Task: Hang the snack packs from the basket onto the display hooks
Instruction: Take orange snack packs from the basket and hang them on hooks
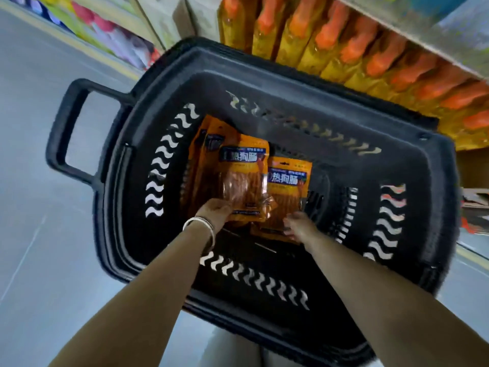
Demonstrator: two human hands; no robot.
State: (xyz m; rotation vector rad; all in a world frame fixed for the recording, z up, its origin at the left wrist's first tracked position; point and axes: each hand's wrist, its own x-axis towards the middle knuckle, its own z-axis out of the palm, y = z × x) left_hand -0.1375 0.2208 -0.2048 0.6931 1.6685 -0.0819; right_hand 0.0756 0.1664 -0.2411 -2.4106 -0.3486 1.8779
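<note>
Snack packs lay at the bottom of a big black basket [264, 64], which stood on a grey floor [39, 207]. Both bare arms of a person reached down into the basket from the near side. The left hand [215, 209] had its fingers curled round the bottom edge of the top pack [243, 176] and held it. That pack was orange, with a dark blue label near its top and a clear window that showed thin brown sticks inside. A thin white bracelet [198, 223] sat on the left wrist. The right hand [299, 225] rested on the bottom end of a second pack [288, 192], which looked the same and lay just beside the first one, partly under its edge. The picture was blurry there, so I could not tell if those fingers gripped the pack or only touched it. More orange packs [203, 154] lay under the top pack, over toward the left wall of the basket. The basket had wavy slots in its walls and a long loop handle [66, 128] that stuck out on the left. Behind the basket, a low shelf held a row of yellow bottles [344, 49] with orange caps, packed close together.
</note>
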